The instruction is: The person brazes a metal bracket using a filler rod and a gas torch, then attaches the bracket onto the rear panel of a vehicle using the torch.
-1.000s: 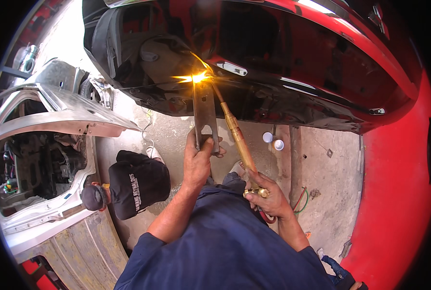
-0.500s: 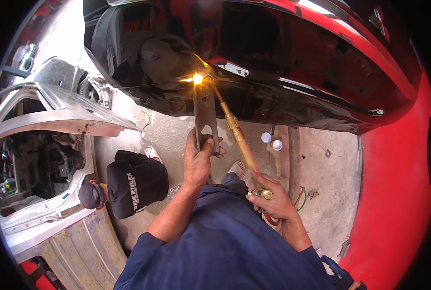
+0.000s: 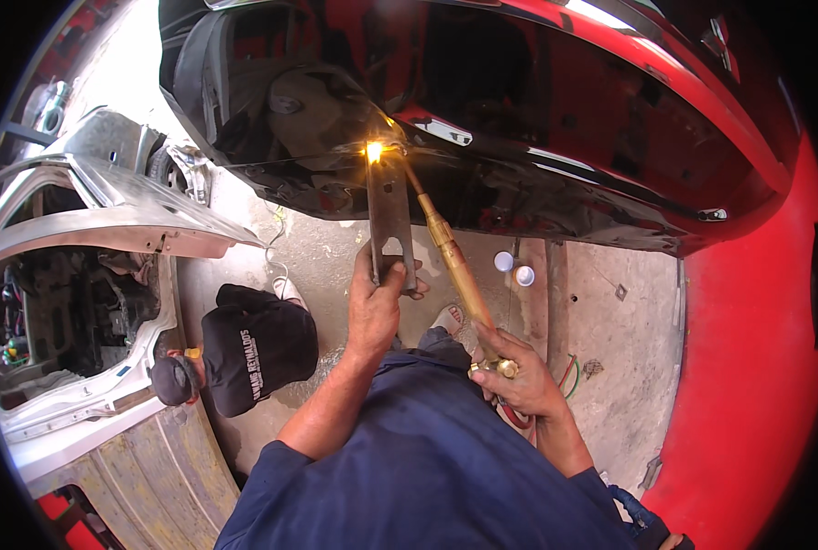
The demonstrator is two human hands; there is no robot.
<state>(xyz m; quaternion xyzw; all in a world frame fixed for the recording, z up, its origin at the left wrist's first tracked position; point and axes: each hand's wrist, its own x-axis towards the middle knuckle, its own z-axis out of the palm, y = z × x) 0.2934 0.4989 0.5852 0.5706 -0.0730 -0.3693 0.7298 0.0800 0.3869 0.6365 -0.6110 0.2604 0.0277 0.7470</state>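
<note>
My left hand (image 3: 378, 298) grips the forked lower end of a flat grey metal plate (image 3: 390, 206) that has a hole near its top. In my right hand (image 3: 516, 374) is a brass gas torch (image 3: 455, 261), held by its handle near the valve knobs. The torch slants up and left, its thin tip beside the plate's upper end. A bright yellow-orange flame (image 3: 375, 152) glows at that end, and its glare hides the exact contact. Just behind rises the glossy black car panel (image 3: 528, 110), with the glow mirrored in it.
A person in a black shirt (image 3: 258, 348) crouches at the left beside a stripped car body (image 3: 79, 238). Two small white containers (image 3: 524, 275) stand on the concrete floor. Red and green hoses (image 3: 574, 376) lie at my right, near a red surface (image 3: 748, 367).
The flame's glare looks slightly smaller. The crouching person's head has shifted a little. My hands, the plate and the torch stay nearly in place.
</note>
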